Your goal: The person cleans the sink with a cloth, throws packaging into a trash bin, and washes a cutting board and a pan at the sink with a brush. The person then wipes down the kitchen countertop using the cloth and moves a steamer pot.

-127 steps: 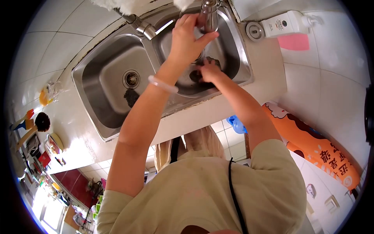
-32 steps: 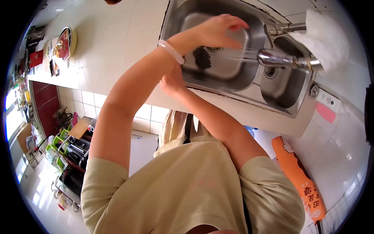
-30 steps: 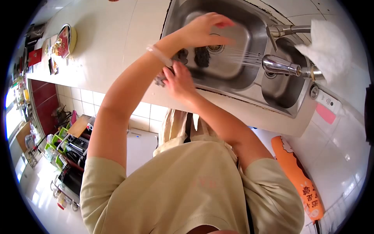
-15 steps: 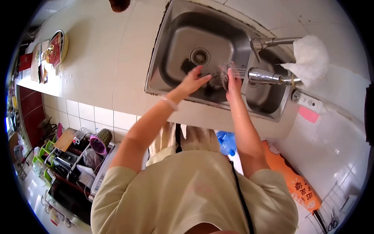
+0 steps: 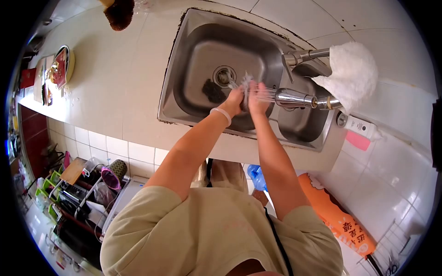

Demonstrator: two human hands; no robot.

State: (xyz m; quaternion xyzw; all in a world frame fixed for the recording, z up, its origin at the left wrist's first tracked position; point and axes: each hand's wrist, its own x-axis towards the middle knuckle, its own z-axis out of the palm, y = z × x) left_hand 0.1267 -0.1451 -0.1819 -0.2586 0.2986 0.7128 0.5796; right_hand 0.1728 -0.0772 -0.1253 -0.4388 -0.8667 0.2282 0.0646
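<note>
Over the large basin of the steel sink (image 5: 189, 55), my left hand (image 5: 235, 100) and my right hand (image 5: 258, 98) are pressed round a grey scouring pad (image 5: 245, 94). Water sprays sideways onto the pad and my right hand from the chrome faucet head (image 5: 294, 98), and splashes toward the drain (image 5: 224, 77). A dark, rough scrap (image 5: 213, 90) lies on the basin floor, left of my left hand. The pad's lower side is hidden by my fingers.
White cloth (image 5: 347, 73) hangs over the faucet pipe. A white bottle (image 5: 359, 126) and pink cloth (image 5: 357, 140) are right of the sink. A brown brush (image 5: 119, 14) is at the counter's back; a bowl (image 5: 69, 64) stands far left. Below are a blue bottle (image 5: 257, 177) and an orange bag (image 5: 338, 214).
My left hand has moved right to join my right hand on the pad, which is now fully in the spray. The view has shifted, with more of the brown brush showing.
</note>
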